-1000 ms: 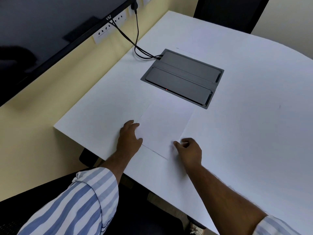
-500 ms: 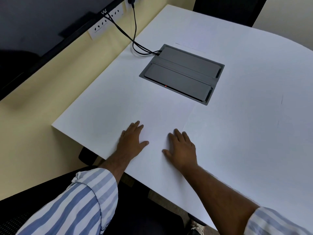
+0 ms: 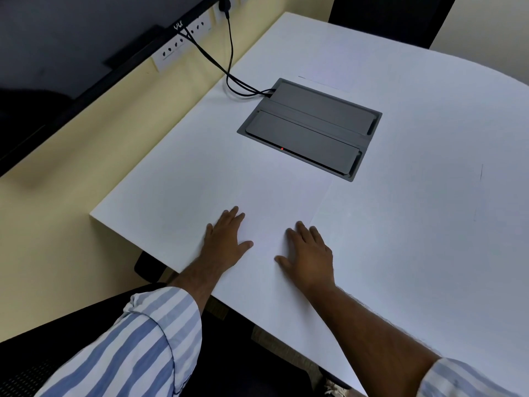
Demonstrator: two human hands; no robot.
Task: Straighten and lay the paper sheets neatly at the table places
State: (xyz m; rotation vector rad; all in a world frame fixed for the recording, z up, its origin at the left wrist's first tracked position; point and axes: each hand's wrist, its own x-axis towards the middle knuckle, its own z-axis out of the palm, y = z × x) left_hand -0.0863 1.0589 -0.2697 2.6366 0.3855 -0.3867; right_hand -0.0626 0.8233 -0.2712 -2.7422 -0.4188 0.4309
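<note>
A white paper sheet [image 3: 282, 207] lies flat on the white table [image 3: 415, 224], near the front edge and just below the grey panel; its right edge shows as a faint line. My left hand [image 3: 226, 242] rests flat on the sheet's left side, fingers straight and spread. My right hand [image 3: 310, 255] presses flat on its lower right part, fingers straight. A second white sheet [image 3: 326, 81] lies beyond the panel, barely visible against the table.
A grey cable box panel [image 3: 310, 126] is set into the table, with black cables [image 3: 229, 67] running to wall sockets [image 3: 183, 48]. A dark screen [image 3: 71, 32] hangs at the left. A black chair [image 3: 386, 18] stands at the far side.
Both hands went from curled fingers gripping the sheet's near corners to lying flat on it. The sheet, angled a second ago, now lies flat and is hard to see.
</note>
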